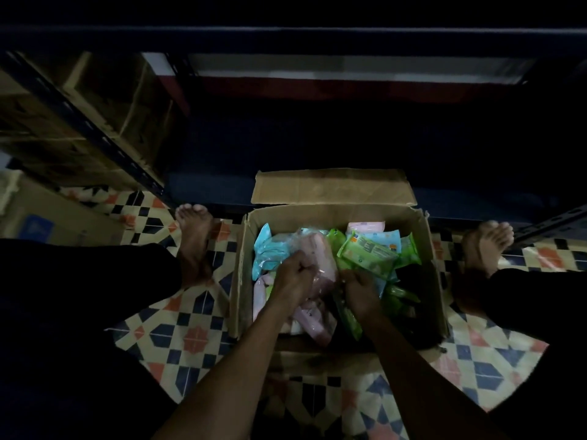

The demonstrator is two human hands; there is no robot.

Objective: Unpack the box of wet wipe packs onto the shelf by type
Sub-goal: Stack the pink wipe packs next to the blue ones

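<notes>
down in the open cardboard box (425, 249), the left hand (293, 274) had its fingers curled on the clear wrap of a pink wipes bundle (319, 268), which lay just right of that fist, long axis running away from the person. the right hand (362, 292), just beyond the bundle's right side, pinched a green pack (351, 315) below it. the dark shelf (286, 185) stood well ahead.

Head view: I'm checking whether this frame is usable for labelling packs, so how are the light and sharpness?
Head view: very dim overall, the shelf almost black; the box and its green pack are the best-lit part; the left hand and right hand look soft; wide-angle bending curves the floor tiles at the edges.
</notes>
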